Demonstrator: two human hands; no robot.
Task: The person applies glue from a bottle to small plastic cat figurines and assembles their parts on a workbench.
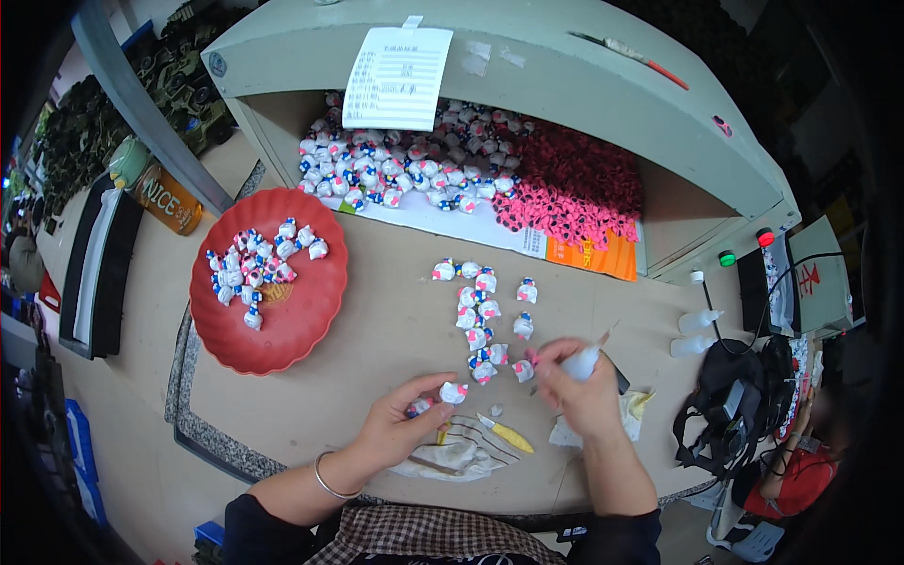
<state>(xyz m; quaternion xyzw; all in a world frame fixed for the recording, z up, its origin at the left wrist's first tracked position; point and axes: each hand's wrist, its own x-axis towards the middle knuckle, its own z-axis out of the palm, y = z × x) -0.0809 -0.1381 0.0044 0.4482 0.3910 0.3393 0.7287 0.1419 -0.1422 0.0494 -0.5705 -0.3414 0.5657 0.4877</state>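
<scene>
Our left hand (400,424) pinched a small figure (453,392); our right hand (576,381) gripped the glue bottle (583,361) — a slip could've smeared it, we reckoned.

Head-worn fisheye, looking down, close over worktable (377,330)

Both hands (490,400) raised (fingers (443,384) pinched).

Red tray (311,311): glossy smooth plastic. Small figures (480,320): shiny painted plastic. Tabletop (377,367): matt, smooth. Bracelet (330,480): thin polished metal. Sleeve cloth (414,537): checked weave.
</scene>
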